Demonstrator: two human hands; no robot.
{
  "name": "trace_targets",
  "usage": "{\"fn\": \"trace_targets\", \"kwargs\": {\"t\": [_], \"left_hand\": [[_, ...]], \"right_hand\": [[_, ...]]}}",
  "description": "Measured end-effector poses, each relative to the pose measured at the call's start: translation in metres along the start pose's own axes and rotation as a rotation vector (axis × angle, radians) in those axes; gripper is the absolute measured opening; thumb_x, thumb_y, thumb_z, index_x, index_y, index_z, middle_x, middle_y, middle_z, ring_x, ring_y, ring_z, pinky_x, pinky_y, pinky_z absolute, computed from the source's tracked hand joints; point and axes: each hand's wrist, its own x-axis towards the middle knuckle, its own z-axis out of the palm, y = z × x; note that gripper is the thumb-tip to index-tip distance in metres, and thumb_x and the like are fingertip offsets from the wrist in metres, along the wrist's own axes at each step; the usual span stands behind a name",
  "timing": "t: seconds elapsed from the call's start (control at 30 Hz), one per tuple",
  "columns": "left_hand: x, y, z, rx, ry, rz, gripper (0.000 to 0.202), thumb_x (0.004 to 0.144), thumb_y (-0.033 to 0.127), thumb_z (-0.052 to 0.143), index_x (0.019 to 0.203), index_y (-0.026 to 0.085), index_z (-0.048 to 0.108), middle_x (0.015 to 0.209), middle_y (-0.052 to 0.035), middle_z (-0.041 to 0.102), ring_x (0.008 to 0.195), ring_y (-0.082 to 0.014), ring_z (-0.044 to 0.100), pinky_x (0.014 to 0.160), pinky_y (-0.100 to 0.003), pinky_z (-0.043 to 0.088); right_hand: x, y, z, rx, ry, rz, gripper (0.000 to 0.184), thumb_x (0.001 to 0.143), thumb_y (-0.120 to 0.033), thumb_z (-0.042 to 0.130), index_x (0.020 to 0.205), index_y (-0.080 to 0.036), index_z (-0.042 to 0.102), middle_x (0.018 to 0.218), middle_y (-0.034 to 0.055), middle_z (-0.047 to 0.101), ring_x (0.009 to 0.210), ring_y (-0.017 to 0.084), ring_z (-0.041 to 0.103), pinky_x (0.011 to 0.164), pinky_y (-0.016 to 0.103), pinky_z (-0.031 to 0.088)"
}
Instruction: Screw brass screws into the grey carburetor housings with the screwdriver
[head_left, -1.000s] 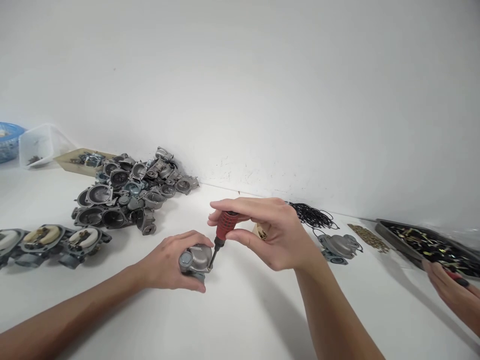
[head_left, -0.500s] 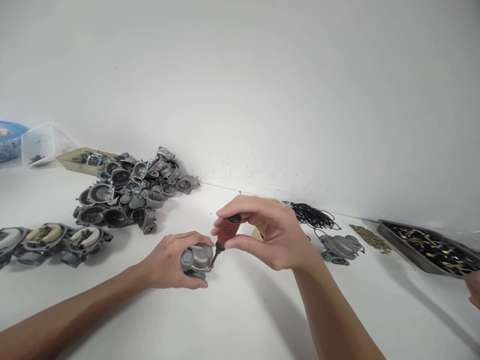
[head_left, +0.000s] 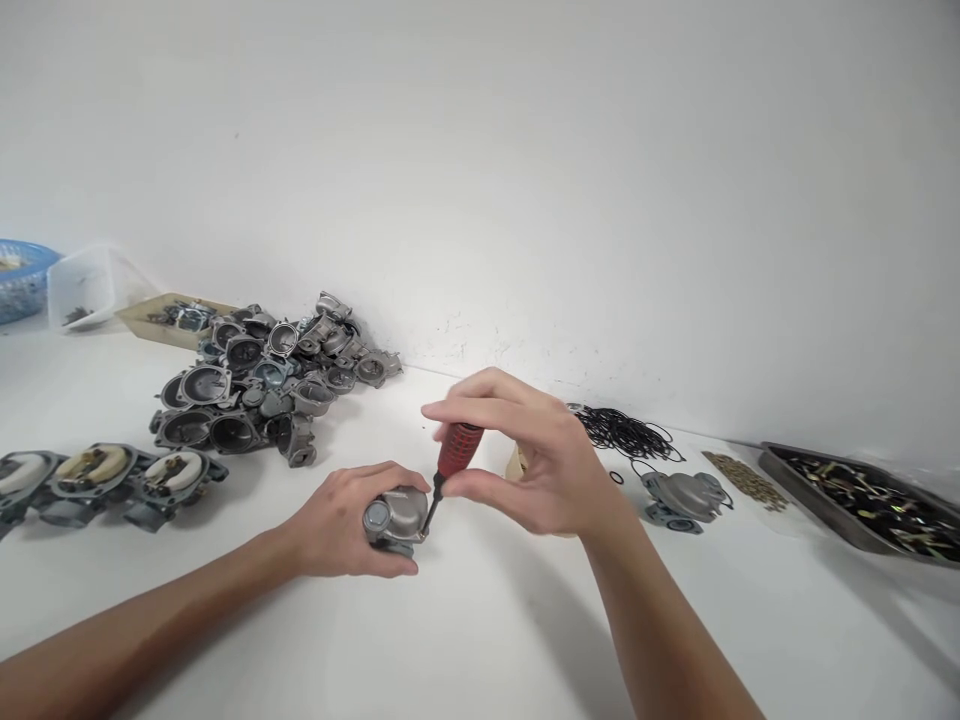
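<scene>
My left hand is wrapped around a small grey metal carburetor part that rests on the white table. My right hand pinches the red handle of a screwdriver between thumb and fingers. The screwdriver leans to the left, and its dark tip touches the right edge of the grey part. Both forearms reach in from the bottom of the view.
A heap of grey carburetor bodies lies at the back left, with three float-fitted bodies in front. Right of my hands are black rubber rings, another grey part, small brass pieces and a dark tray. Bins stand far left.
My right fingers have shifted round the screwdriver handle, turning it on the part. Another person's hand at the right edge has withdrawn from view. My left hand has stayed in place.
</scene>
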Motion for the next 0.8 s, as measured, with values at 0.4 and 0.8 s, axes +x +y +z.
{"fn": "trace_targets", "kwargs": {"t": [0.4,0.8], "left_hand": [[0.0003,0.0003,-0.0003,0.022,-0.003,-0.006,0.06,0.072,0.035,0.096,0.123,0.028,0.065,0.11,0.0015,0.077,0.09,-0.0236,0.074,0.081,-0.032,0.052],[0.0003,-0.0002,-0.0002,0.006,-0.012,-0.013,0.061,0.072,0.036,0.096,0.124,0.029,0.064,0.113,0.0015,0.077,0.092,-0.0235,0.074,0.084,-0.033,0.052]], "right_hand": [[-0.0007,-0.0046,0.0023,0.028,-0.062,0.041,0.035,0.101,-0.014,0.068,0.136,-0.021,0.069,0.102,0.0058,0.078,0.09,0.017,0.074,0.083,0.035,0.065],[0.0009,-0.0019,-0.0003,0.064,-0.052,0.021,0.034,0.104,-0.019,0.066,0.138,-0.021,0.068,0.103,0.0062,0.077,0.09,0.018,0.072,0.086,0.038,0.064]]}}
